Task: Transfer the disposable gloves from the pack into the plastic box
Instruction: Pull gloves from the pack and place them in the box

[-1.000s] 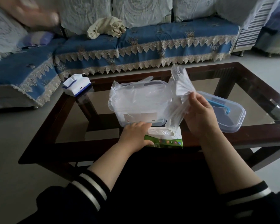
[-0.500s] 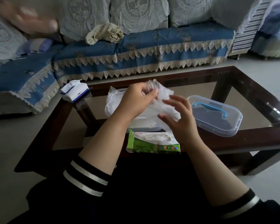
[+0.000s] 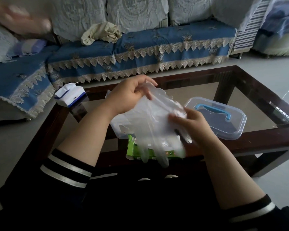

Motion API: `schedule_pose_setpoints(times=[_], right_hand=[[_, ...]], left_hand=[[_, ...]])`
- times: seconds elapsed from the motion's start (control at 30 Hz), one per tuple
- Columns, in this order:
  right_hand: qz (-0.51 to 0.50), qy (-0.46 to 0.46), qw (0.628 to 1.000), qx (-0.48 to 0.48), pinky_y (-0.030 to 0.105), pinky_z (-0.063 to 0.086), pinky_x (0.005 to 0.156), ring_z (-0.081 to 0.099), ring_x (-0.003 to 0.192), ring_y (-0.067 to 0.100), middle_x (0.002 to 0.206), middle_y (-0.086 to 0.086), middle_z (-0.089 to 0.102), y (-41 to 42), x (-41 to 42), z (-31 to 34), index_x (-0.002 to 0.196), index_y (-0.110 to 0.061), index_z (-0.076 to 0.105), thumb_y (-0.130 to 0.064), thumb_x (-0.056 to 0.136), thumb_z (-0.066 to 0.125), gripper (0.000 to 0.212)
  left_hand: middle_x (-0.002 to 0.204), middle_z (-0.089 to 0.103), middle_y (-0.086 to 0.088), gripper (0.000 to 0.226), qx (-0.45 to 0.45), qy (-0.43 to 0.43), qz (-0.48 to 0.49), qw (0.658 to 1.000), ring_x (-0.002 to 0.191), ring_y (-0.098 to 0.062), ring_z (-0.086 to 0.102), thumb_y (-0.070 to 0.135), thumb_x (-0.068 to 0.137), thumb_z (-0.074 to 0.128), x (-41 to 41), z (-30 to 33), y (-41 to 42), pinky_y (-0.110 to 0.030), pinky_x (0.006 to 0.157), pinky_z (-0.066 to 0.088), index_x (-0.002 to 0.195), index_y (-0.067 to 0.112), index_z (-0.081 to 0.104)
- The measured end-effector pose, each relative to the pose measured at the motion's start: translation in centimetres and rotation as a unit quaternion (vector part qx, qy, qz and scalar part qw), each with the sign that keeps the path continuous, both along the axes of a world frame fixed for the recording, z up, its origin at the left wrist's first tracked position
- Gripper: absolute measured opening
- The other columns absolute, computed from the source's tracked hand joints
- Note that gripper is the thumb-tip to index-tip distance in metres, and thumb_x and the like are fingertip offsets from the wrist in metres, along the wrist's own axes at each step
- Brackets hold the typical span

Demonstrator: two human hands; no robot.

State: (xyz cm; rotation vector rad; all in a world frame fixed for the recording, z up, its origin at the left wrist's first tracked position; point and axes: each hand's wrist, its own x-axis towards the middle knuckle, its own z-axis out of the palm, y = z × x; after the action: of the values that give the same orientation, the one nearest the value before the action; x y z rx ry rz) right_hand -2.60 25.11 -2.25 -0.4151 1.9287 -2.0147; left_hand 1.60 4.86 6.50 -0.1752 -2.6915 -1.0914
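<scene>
I had a clear disposable glove (image 3: 150, 124) stretched between my two hands above the near edge of the bench (image 3: 240, 80). My left hand (image 3: 130, 95) was closed on its upper end, thumb and fingers pinched over the film; my right hand (image 3: 188, 120) was closed on the other end, lower and nearer the right. The glove's fingers hung down blurred over the green pack (image 3: 133, 147), which lay at the near edge with more film showing at its opening. The plastic box (image 3: 118, 129) sat just behind the pack, mostly hidden by the glove, with clear film already in it as far as I could tell. Its lid (image 3: 223, 119) with the blue handle lay off to the right, beside the box.

What worried me was the film itself: so light and clingy that, let go above the box, it could drift or stick to my fingers and land on the pack or the floor. The dangling fingers could snag the next glove in the pack and drag it out. Pulled too taut between both hands, the thin film might tear. And loose gloves piled unfolded could spring over the box's rim and stop the lid from seating
</scene>
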Motion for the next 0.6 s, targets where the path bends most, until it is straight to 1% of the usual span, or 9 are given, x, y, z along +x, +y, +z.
schedule_pose_setpoints(times=[0.07, 0.13, 0.2, 0.27, 0.37, 0.43, 0.47, 0.5, 0.6], right_hand=[[-0.058, -0.041, 0.996, -0.06, 0.027, 0.056, 0.063, 0.066, 0.064, 0.014, 0.076, 0.005, 0.07, 0.1, -0.5, 0.2, 0.099, 0.001, 0.062, -0.011, 0.089, 0.064, 0.016], [-0.13, -0.033, 0.989, -0.058, 0.018, 0.052, 0.054, 0.059, 0.056, 0.008, 0.072, 0.002, 0.065, 0.1, -1.3, 0.1, 0.097, -0.006, 0.06, -0.016, 0.091, 0.062, 0.013], [-0.203, -0.025, 0.976, -0.067, 0.014, 0.047, 0.05, 0.055, 0.055, 0.002, 0.074, 0.0, 0.063, 0.0, -2.1, -0.4, 0.102, -0.011, 0.06, -0.023, 0.092, 0.061, 0.015], [-0.252, -0.024, 0.964, -0.082, 0.015, 0.046, 0.054, 0.057, 0.062, 0.001, 0.08, 0.0, 0.064, -0.1, -2.5, -0.7, 0.107, -0.016, 0.058, -0.029, 0.093, 0.06, 0.019], [-0.248, -0.004, 0.967, -0.062, 0.018, 0.048, 0.058, 0.058, 0.067, 0.005, 0.08, -0.001, 0.064, -0.4, -2.4, -1.1, 0.113, -0.016, 0.056, -0.031, 0.095, 0.056, 0.023], [-0.222, 0.013, 0.974, -0.037, 0.019, 0.047, 0.058, 0.057, 0.065, 0.006, 0.08, -0.001, 0.064, -0.7, -2.1, -1.4, 0.113, -0.015, 0.054, -0.03, 0.096, 0.054, 0.022], [-0.209, 0.022, 0.977, -0.02, 0.02, 0.047, 0.058, 0.057, 0.065, 0.006, 0.08, -0.001, 0.064, -0.8, -2.0, -1.5, 0.111, -0.015, 0.054, -0.029, 0.096, 0.054, 0.021], [-0.196, 0.029, 0.98, -0.001, 0.021, 0.047, 0.059, 0.057, 0.064, 0.006, 0.078, -0.001, 0.064, -1.0, -1.9, -1.7, 0.109, -0.015, 0.055, -0.029, 0.096, 0.054, 0.019], [-0.148, 0.048, 0.987, 0.046, 0.02, 0.045, 0.055, 0.056, 0.058, 0.004, 0.074, 0.001, 0.063, -1.4, -1.8, -2.0, 0.105, -0.012, 0.058, -0.027, 0.095, 0.056, 0.018]], left_hand=[[0.088, 0.071, 0.004, 0.021, 0.008, 0.014, 0.037, 0.999, 0.045, -0.001, 0.043, 0.012, 0.101, 0.049, -0.7, -0.4, -1.1, -0.021, 0.043, 0.041, 0.114, 0.023, 0.06], [0.088, 0.07, 0.006, 0.018, 0.031, 0.04, 0.083, 0.995, 0.049, -0.001, 0.047, 0.013, 0.101, 0.048, -1.6, -1.0, -2.2, -0.018, 0.041, 0.041, 0.111, 0.023, 0.058], [0.088, 0.069, 0.008, 0.017, 0.056, 0.058, 0.132, 0.988, 0.058, -0.003, 0.054, 0.013, 0.102, 0.047, -2.4, -1.6, -3.5, -0.016, 0.041, 0.041, 0.112, 0.023, 0.056], [0.089, 0.069, 0.007, 0.019, 0.079, 0.063, 0.19, 0.977, 0.064, -0.006, 0.057, 0.013, 0.102, 0.046, -3.2, -2.2, -5.2, -0.015, 0.041, 0.04, 0.116, 0.022, 0.054], [0.098, 0.068, 0.003, 0.023, 0.098, 0.05, 0.304, 0.946, 0.069, 0.0, 0.059, 0.013, 0.102, 0.044, -4.4, -3.3, -7.8, -0.016, 0.049, 0.046, 0.123, 0.019, 0.053], [0.106, 0.067, -0.001, 0.025, 0.088, 0.023, 0.36, 0.929, 0.084, -0.008, 0.063, 0.012, 0.102, 0.045, -5.0, -4.4, -9.2, -0.031, 0.068, 0.056, 0.126, 0.017, 0.051], [0.111, 0.066, -0.003, 0.027, 0.068, 0.001, 0.374, 0.925, 0.091, -0.014, 0.063, 0.013, 0.101, 0.046, -5.2, -5.0, -9.8, -0.038, 0.078, 0.057, 0.128, 0.017, 0.05], [0.116, 0.065, -0.005, 0.029, 0.039, -0.02, 0.382, 0.923, 0.099, -0.02, 0.063, 0.014, 0.101, 0.046, -5.2, -5.5, -10.1, -0.042, 0.085, 0.055, 0.13, 0.017, 0.048], [0.128, 0.059, -0.012, 0.036, -0.068, -0.061, 0.384, 0.919, 0.112, -0.033, 0.058, 0.018, 0.1, 0.048, -5.1, -6.8, -10.4, -0.04, 0.089, 0.047, 0.136, 0.018, 0.043]])
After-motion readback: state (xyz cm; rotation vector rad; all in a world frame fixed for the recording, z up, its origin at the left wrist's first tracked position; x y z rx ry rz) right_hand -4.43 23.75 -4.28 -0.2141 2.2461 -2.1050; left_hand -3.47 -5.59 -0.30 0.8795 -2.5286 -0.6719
